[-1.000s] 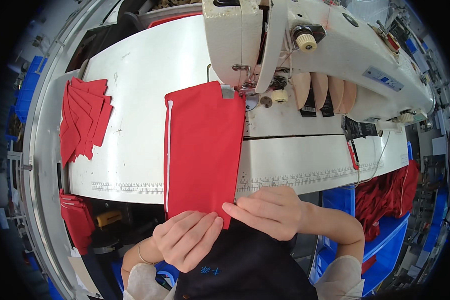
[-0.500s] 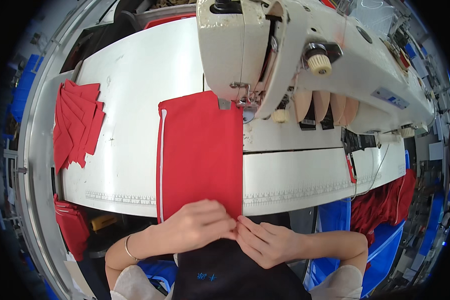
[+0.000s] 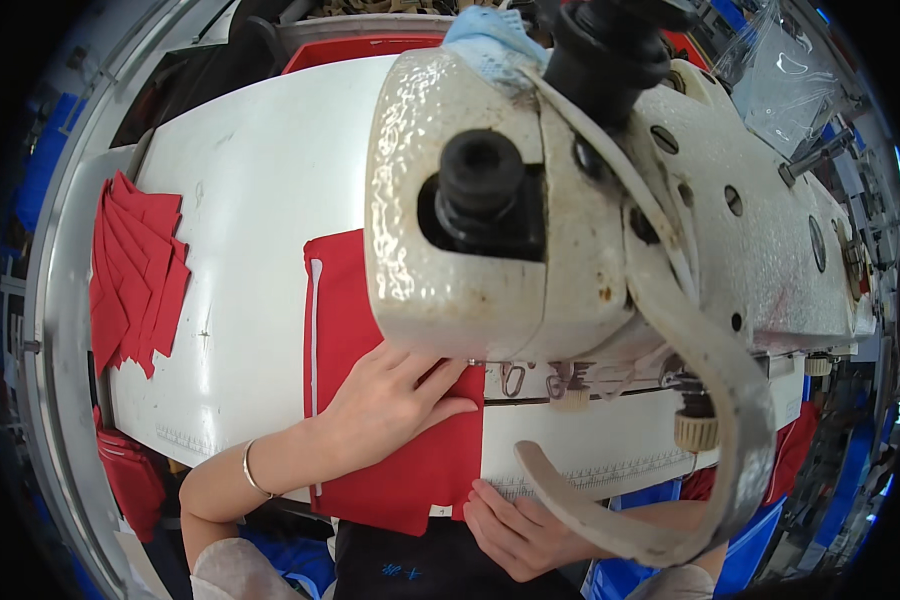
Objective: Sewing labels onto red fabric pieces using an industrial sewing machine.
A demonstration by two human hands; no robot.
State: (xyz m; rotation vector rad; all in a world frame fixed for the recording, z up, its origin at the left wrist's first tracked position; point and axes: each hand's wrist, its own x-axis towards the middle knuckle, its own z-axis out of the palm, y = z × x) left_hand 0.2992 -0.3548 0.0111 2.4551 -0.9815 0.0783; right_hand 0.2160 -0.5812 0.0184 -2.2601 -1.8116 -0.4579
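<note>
A red fabric panel (image 3: pixel 425 465) with a white strip along its left side lies on the white table, its far right part hidden beneath the head of a sewing machine (image 3: pixel 470 310). My left hand (image 3: pixel 385 405) rests flat on the panel, thumb apart, its fingertips close to the needle area, which the machine head mostly covers. At the panel's near right corner, my right hand (image 3: pixel 518 530) pinches the fabric edge with its fingertips. A small white label (image 3: pixel 441 511) shows at the near edge, beside the right hand.
Several red fabric pieces (image 3: pixel 140 275) lie fanned out at the table's left. More red cloth (image 3: pixel 130 480) hangs below them. The machine's curved lever (image 3: pixel 660 540) stands above my right forearm. At the lower right is a blue bin (image 3: pixel 745 545) with red fabric.
My left hand has moved from the near edge forward onto the panel, toward the needle area. My right hand stays at the near right corner. The view has shifted, with the machine head appearing larger.
</note>
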